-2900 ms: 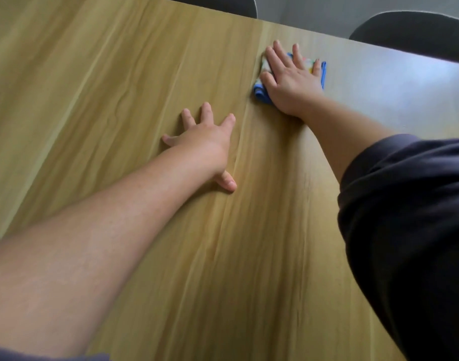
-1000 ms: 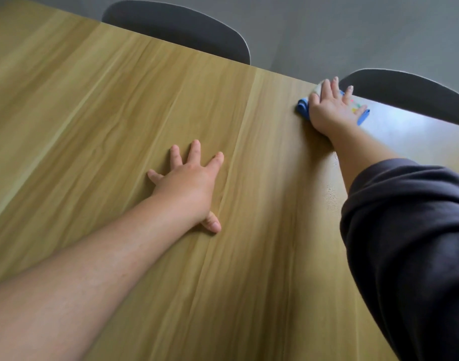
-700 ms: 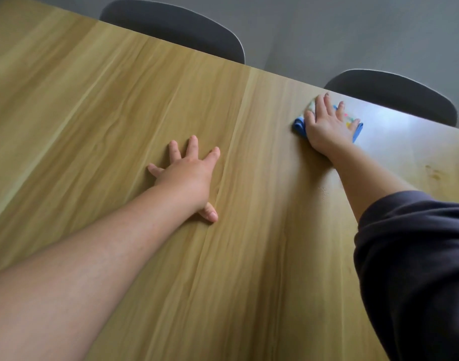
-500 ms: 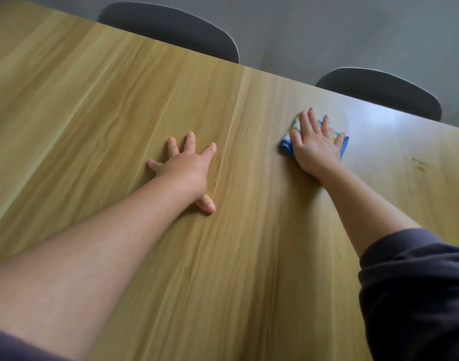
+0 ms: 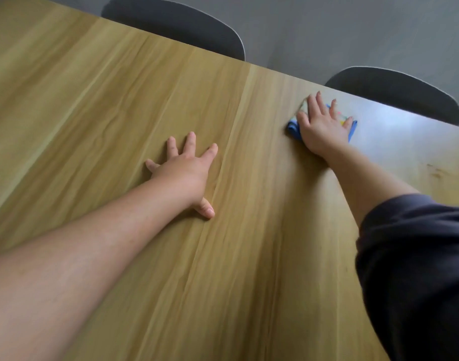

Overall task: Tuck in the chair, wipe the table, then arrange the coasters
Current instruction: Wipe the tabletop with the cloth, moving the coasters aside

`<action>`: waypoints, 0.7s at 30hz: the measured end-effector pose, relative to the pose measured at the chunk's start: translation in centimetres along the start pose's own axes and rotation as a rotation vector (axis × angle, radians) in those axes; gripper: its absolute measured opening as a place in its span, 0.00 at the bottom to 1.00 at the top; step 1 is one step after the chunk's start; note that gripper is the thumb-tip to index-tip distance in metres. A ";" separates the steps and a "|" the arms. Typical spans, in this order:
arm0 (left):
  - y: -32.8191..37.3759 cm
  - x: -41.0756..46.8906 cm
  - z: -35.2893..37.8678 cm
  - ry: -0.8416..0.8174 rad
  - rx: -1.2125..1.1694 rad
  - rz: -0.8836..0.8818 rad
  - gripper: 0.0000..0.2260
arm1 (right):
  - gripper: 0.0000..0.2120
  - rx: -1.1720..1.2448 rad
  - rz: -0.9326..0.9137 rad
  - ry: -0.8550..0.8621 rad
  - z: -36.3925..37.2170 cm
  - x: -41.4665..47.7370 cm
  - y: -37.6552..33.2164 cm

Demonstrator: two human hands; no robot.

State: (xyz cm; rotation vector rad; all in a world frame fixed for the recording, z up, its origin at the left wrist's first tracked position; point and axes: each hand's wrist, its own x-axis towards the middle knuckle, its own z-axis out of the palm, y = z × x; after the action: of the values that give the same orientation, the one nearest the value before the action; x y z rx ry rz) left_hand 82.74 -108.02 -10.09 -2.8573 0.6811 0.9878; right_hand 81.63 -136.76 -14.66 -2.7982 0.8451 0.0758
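A right hand presses a folded blue cloth flat, fingers straight, near the far edge of a wooden table. The left hand rests spread beside it. Wiping well likely means even pressure and overlapping strokes; no coasters visible

blue cloth, tan wood-grain table, dark chairs.

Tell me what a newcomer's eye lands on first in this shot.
Two bare forearms stretch across the wooden table: the left hand lies flat mid-table with fingers spread, and the right hand presses a blue cloth flat near the far edge. Beyond that edge a dark chair back shows at top centre and a second chair back at top right. A dark sleeve fills the lower right.
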 end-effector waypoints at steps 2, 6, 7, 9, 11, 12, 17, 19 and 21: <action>0.0 0.1 0.1 0.004 -0.009 -0.006 0.59 | 0.28 0.020 0.061 0.003 -0.2 1.9 -0.4; 0.1 0.0 0.1 0.007 -0.007 -0.019 0.59 | 0.29 0.020 0.051 -0.003 -0.3 2.2 -0.6; 0.2 0.0 0.2 0.007 -0.002 -0.025 0.59 | 0.29 0.016 0.021 -0.006 -0.3 1.8 -0.4; 0.4 0.0 0.1 0.002 0.018 -0.029 0.59 | 0.28 0.004 -0.029 -0.009 -0.3 0.2 0.1; 0.5 -0.1 -0.2 -0.008 0.026 -0.030 0.58 | 0.28 -0.012 -0.059 -0.016 -0.1 -2.1 0.3; 0.5 -0.2 -0.2 -0.013 0.025 -0.030 0.58 | 0.28 -0.020 -0.074 -0.023 0.0 -3.5 0.2; 0.5 -0.6 -0.4 -0.019 0.032 -0.017 0.57 | 0.29 -0.049 -0.144 -0.068 0.9 -12.1 0.1; 0.3 -0.9 -0.4 -0.013 0.020 -0.007 0.56 | 0.29 -0.046 -0.164 -0.081 1.4 -16.0 -0.3; 0.1 -1.3 -0.4 -0.005 0.010 0.008 0.56 | 0.29 -0.045 -0.178 -0.091 1.8 -19.9 -0.8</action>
State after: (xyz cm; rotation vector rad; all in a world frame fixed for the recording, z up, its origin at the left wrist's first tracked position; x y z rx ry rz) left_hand 82.04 -107.65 -9.06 -2.8450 0.6963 0.9898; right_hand 65.54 -124.98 -14.07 -2.8731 0.5781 0.1942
